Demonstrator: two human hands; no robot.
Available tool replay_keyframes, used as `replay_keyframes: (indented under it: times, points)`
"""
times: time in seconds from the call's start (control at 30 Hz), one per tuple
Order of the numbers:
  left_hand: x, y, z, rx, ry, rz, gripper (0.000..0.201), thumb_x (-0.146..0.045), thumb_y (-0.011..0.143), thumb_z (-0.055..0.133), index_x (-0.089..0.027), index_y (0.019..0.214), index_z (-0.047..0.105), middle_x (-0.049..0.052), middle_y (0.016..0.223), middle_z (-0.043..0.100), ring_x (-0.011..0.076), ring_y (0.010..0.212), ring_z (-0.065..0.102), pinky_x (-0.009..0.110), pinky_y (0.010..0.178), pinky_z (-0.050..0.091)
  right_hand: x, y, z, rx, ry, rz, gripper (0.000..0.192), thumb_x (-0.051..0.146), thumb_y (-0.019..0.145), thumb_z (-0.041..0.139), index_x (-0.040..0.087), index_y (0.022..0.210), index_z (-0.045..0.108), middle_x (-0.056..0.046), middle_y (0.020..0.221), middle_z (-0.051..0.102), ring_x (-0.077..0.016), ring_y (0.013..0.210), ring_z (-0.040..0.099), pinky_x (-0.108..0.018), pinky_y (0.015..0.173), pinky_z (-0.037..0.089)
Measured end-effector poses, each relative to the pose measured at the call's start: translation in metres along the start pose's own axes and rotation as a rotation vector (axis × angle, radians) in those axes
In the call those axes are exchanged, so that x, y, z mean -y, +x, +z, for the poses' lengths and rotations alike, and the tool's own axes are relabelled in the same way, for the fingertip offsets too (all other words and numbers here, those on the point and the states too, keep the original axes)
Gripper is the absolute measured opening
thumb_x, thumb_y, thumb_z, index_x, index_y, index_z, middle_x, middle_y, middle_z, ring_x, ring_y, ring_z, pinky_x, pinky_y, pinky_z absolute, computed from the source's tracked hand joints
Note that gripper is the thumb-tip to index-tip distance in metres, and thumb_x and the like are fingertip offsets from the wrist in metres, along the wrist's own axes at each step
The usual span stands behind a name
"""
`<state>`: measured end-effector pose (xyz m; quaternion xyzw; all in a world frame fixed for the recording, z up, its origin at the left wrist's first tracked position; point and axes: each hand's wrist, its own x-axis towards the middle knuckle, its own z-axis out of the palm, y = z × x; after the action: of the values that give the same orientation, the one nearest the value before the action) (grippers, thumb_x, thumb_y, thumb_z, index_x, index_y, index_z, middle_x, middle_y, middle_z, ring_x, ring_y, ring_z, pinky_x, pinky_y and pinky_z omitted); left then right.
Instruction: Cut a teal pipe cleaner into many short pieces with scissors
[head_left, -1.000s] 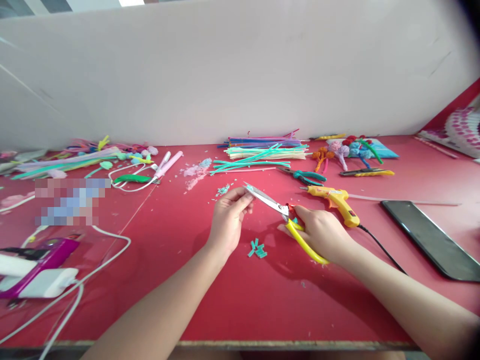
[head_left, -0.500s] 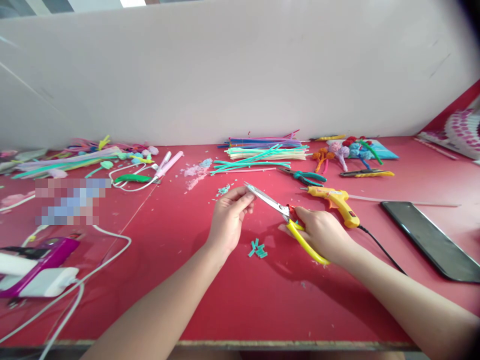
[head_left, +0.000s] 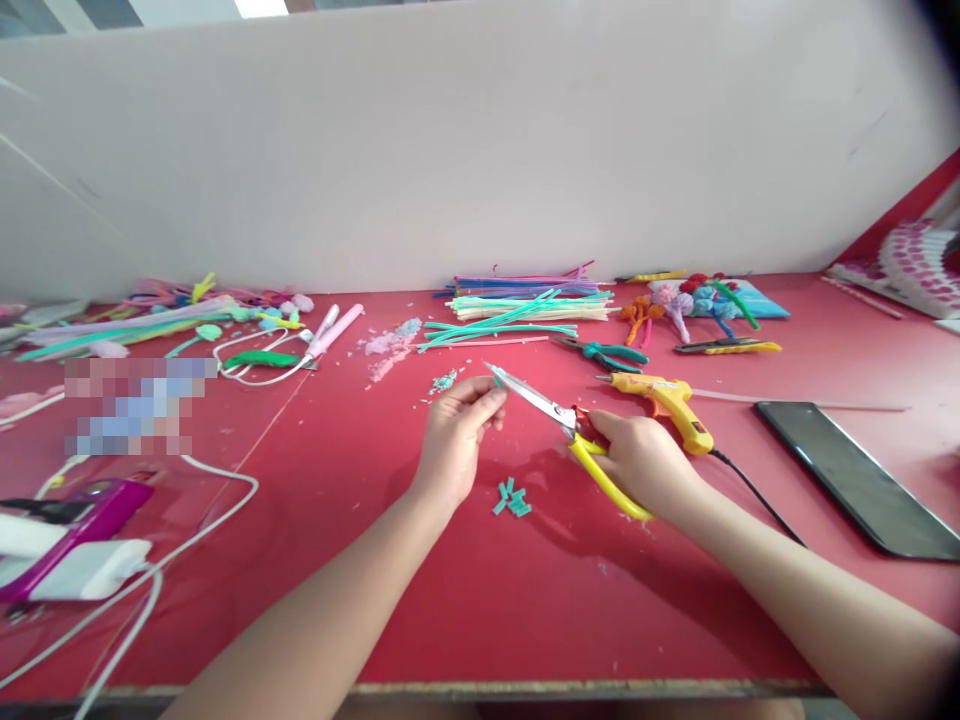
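My right hand [head_left: 643,462] grips yellow-handled scissors [head_left: 559,420], blades closed and pointing up-left. My left hand [head_left: 456,435] pinches something small at the blade tips; the piece is too small to make out. Below the hands a little heap of cut teal pieces [head_left: 512,498] lies on the red table [head_left: 465,600].
A yellow glue gun [head_left: 667,400] with a black cord and green-handled pliers [head_left: 611,352] lie just right of the scissors. A dark phone [head_left: 855,475] sits far right. Pipe-cleaner bundles [head_left: 525,300] and finished flowers [head_left: 705,300] line the back. Chargers and white cables [head_left: 112,560] are at left.
Nearly nothing has moved. Both hands keep their hold at the scissors; the view has shifted slightly.
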<state>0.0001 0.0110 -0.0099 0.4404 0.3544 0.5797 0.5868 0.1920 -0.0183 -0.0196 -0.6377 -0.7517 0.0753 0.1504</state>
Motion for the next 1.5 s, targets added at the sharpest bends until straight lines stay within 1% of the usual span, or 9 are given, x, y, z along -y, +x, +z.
replay_keyframes:
  times: [0.13, 0.33, 0.5, 0.67, 0.83, 0.97, 1.1, 1.23, 1.5]
  points:
    - [0.003, -0.006, 0.005, 0.194, 0.139, -0.125, 0.009, -0.024, 0.071, 0.059, -0.016, 0.075, 0.06, -0.001, 0.063, 0.053, 0.0079, 0.057, 0.048, 0.021, 0.055, 0.037, 0.004, 0.001, -0.002, -0.01, 0.296, 0.054, 0.024, 0.04, 0.072, 0.045, 0.018, 0.062, 0.047, 0.003, 0.05, 0.045, -0.0084, 0.046, 0.035, -0.022, 0.043, 0.021]
    - [0.002, -0.014, 0.014, 0.437, 0.292, -0.191, 0.014, -0.027, 0.076, 0.053, -0.015, 0.07, 0.057, -0.002, 0.062, 0.049, 0.0079, 0.055, 0.046, 0.023, 0.059, 0.037, 0.011, -0.004, -0.009, 0.126, 0.805, 0.123, 0.014, 0.031, 0.071, 0.048, 0.018, 0.075, 0.052, 0.006, 0.048, 0.041, -0.007, 0.041, 0.037, -0.02, 0.04, 0.028]
    - [0.002, -0.015, 0.015, 0.52, 0.372, -0.266, 0.014, -0.027, 0.076, 0.051, -0.016, 0.071, 0.058, -0.001, 0.062, 0.047, 0.0084, 0.054, 0.046, 0.023, 0.054, 0.038, 0.014, -0.006, -0.011, 0.14, 0.91, 0.156, 0.01, 0.027, 0.07, 0.049, 0.018, 0.068, 0.05, 0.008, 0.042, 0.038, -0.0061, 0.036, 0.037, -0.018, 0.037, 0.029]
    - [0.003, -0.019, 0.017, 0.42, 0.514, -0.148, 0.011, -0.027, 0.071, 0.057, -0.016, 0.072, 0.06, -0.001, 0.066, 0.049, 0.0079, 0.055, 0.045, 0.022, 0.052, 0.036, 0.015, -0.006, -0.012, 0.131, 0.787, 0.137, 0.012, 0.029, 0.069, 0.05, 0.017, 0.066, 0.049, 0.006, 0.049, 0.043, -0.006, 0.041, 0.039, -0.019, 0.04, 0.027]
    - [0.005, -0.019, 0.019, 0.372, 0.489, -0.164, 0.009, -0.025, 0.069, 0.059, -0.016, 0.067, 0.06, -0.003, 0.06, 0.048, 0.0067, 0.051, 0.041, 0.02, 0.049, 0.033, 0.012, -0.004, -0.01, 0.103, 0.596, 0.082, 0.019, 0.036, 0.071, 0.048, 0.017, 0.065, 0.048, 0.005, 0.051, 0.043, -0.0073, 0.046, 0.037, -0.021, 0.042, 0.024]
    - [0.007, -0.012, 0.012, 0.153, 0.348, -0.141, 0.01, -0.026, 0.066, 0.062, -0.016, 0.069, 0.06, -0.004, 0.055, 0.05, 0.0069, 0.049, 0.043, 0.02, 0.049, 0.034, 0.004, -0.001, -0.007, 0.019, 0.318, 0.014, 0.031, 0.046, 0.071, 0.048, 0.018, 0.059, 0.043, 0.004, 0.05, 0.041, -0.0074, 0.046, 0.033, -0.022, 0.043, 0.02]
    - [0.008, -0.002, 0.003, -0.056, 0.128, -0.085, 0.009, -0.022, 0.064, 0.065, -0.015, 0.069, 0.06, -0.002, 0.059, 0.053, 0.0068, 0.051, 0.046, 0.02, 0.05, 0.035, 0.002, -0.001, -0.007, 0.006, 0.069, 0.004, 0.033, 0.052, 0.072, 0.045, 0.02, 0.065, 0.044, 0.003, 0.051, 0.047, -0.0097, 0.046, 0.039, -0.022, 0.045, 0.021]
    - [0.006, 0.001, -0.001, -0.086, -0.001, -0.048, 0.008, -0.018, 0.065, 0.063, -0.015, 0.071, 0.061, -0.002, 0.061, 0.054, 0.0062, 0.054, 0.047, 0.018, 0.05, 0.035, 0.006, -0.003, -0.009, 0.031, -0.07, -0.003, 0.036, 0.057, 0.073, 0.04, 0.022, 0.07, 0.047, 0.001, 0.052, 0.051, -0.0122, 0.047, 0.045, -0.022, 0.044, 0.02]
    - [0.002, 0.0, -0.001, -0.073, -0.043, -0.015, 0.004, -0.016, 0.067, 0.06, -0.014, 0.071, 0.061, -0.002, 0.061, 0.055, 0.0058, 0.054, 0.048, 0.018, 0.051, 0.036, 0.006, -0.004, -0.006, 0.044, -0.089, -0.046, 0.039, 0.058, 0.075, 0.037, 0.021, 0.072, 0.048, 0.0, 0.052, 0.053, -0.0137, 0.047, 0.047, -0.023, 0.045, 0.02]
